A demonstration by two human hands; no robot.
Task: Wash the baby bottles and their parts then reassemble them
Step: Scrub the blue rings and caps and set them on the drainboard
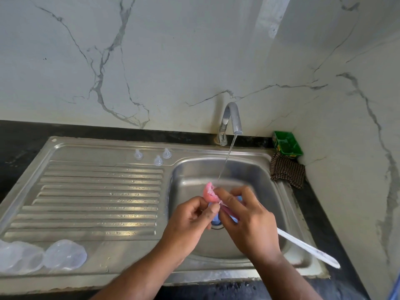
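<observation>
Black table carries a steel sink with the drainboard on the left. Clear caps lie at the drainboard's near-left corner, some cut off by the frame edge. Three clear nipples stand upright at its far edge, close together but apart. Both hands are over the basin, above the drain. Left hand has fingers curled, pinching a pink part from the left. Part is blurred; can't tell exactly what it is. Tap is running, and the water lands at the pink part. Right hand is curled round a brush, fingertips meeting the pink part; the white handle sticks out from under the palm over the sink's right rim. Something blue sits by the drain, mostly hidden. Green box is in the far-right corner, with a checked cloth just in front of it.
</observation>
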